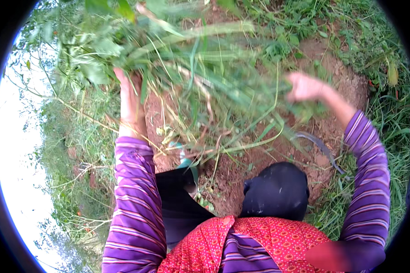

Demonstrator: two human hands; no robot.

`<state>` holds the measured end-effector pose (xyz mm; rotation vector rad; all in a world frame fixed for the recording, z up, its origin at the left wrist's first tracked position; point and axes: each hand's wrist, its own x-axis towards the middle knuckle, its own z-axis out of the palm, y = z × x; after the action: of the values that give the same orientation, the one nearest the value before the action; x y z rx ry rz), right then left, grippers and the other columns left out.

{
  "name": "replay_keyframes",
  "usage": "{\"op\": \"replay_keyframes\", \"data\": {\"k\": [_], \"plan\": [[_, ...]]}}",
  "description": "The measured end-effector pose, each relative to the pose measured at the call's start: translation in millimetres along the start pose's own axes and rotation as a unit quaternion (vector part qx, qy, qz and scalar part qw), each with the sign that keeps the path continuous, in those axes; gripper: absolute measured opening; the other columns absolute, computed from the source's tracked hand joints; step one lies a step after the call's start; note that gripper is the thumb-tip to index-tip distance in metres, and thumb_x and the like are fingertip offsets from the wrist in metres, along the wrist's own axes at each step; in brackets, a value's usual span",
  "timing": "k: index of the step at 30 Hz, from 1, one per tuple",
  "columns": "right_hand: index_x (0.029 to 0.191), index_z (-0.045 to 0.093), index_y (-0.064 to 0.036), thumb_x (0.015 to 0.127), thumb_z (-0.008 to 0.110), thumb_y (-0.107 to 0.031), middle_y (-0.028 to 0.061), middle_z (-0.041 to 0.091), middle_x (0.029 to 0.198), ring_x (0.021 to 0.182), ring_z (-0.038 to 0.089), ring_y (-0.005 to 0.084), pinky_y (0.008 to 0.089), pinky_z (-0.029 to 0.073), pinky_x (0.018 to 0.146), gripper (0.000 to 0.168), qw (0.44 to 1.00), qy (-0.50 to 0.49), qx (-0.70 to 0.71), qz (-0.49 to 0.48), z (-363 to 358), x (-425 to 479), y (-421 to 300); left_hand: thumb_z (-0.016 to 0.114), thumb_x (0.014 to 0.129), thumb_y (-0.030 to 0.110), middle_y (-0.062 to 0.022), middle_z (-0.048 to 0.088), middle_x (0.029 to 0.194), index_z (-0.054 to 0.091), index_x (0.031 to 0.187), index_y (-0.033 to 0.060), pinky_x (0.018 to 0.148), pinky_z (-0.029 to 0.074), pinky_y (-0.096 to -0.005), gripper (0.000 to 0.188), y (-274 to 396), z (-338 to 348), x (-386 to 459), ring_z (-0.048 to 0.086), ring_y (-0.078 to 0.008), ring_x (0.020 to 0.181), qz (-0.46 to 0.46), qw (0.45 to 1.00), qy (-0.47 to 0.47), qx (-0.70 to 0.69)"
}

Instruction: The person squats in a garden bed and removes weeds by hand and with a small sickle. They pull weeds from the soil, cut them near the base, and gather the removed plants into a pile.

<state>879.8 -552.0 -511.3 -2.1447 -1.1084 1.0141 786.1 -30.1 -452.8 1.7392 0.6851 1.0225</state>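
My left hand [128, 87] is raised at the upper left, its fingers mostly hidden beneath a large bunch of green grass and leafy stems [191, 61], which it grips. Long blades and some dry brown stalks trail from the bunch to the right. My right hand [305, 88] is at the far end of these blades, fingers curled; motion blur hides whether any grass is inside them. Below my right hand a sickle [319, 145] with a curved metal blade lies on the soil near my forearm.
Bare reddish soil [225, 186] lies around my dark-clothed knee [276, 191]. A teal-and-white shoe [184, 158] shows by my other leg. Thick grass [396, 129] borders the right side. Thin bare branches [83, 117] reach in from the left.
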Motion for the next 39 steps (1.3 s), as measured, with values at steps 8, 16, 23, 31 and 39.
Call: {"op": "replay_keyframes", "data": {"k": [8,16,23,31,39], "plan": [[0.114,0.058,0.003,0.073,0.068,-0.038,0.0165,0.066,0.098,0.091,0.062,0.0232,0.0368,0.047,0.081,0.059,0.990,-0.043,0.130,0.031,30.0,18.1,-4.6,0.071,0.069,0.014,-0.0152,0.058,0.108,0.048,0.119,-0.0037,0.076,0.050,-0.0326,0.059,-13.9,-13.1,-68.8,0.059,-0.0209,0.088,-0.029,0.994,-0.042,0.100],[0.068,0.065,-0.005,0.069,0.058,-0.019,0.0080,0.063,0.059,0.063,0.064,0.0247,0.0363,0.049,0.064,0.016,0.992,0.060,0.010,-0.113,40.1,124.6,-106.4,0.067,0.071,0.016,-0.0150,0.065,0.087,0.057,0.100,-0.0019,0.075,0.050,-0.0346,0.035,-53.6,44.6,-190.6,0.062,-0.0210,0.082,0.188,0.864,-0.375,0.277],[0.075,0.064,0.004,0.069,0.054,-0.023,0.0227,0.063,0.083,0.078,0.062,0.0357,0.0435,0.050,0.075,0.029,0.981,0.062,-0.035,-0.179,57.1,125.6,-83.8,0.065,0.073,0.026,-0.0123,0.061,0.102,0.060,0.104,0.0089,0.088,0.040,-0.0443,0.036,-6.6,70.0,-225.4,0.055,-0.0295,0.099,0.090,0.819,-0.445,0.351],[0.103,0.044,0.013,0.064,0.052,-0.002,0.0280,0.060,0.091,0.081,0.061,0.0398,0.0434,0.052,0.071,0.043,0.957,0.113,-0.027,-0.265,50.0,80.0,-90.1,0.063,0.070,0.023,-0.0138,0.064,0.091,0.056,0.107,0.0037,0.088,0.037,-0.0460,0.042,-21.9,53.2,-141.9,0.059,-0.0326,0.090,0.274,0.814,-0.256,0.444],[0.090,0.059,0.002,0.069,0.053,0.000,0.0121,0.053,0.099,0.089,0.054,0.0297,0.0401,0.050,0.078,0.022,0.911,0.307,-0.158,-0.225,20.4,59.5,-84.3,0.077,0.063,0.023,-0.0122,0.062,0.091,0.055,0.094,0.0073,0.094,0.037,-0.0493,0.042,51.4,100.8,-140.1,0.055,-0.0316,0.103,0.310,0.642,-0.357,0.604]]}}
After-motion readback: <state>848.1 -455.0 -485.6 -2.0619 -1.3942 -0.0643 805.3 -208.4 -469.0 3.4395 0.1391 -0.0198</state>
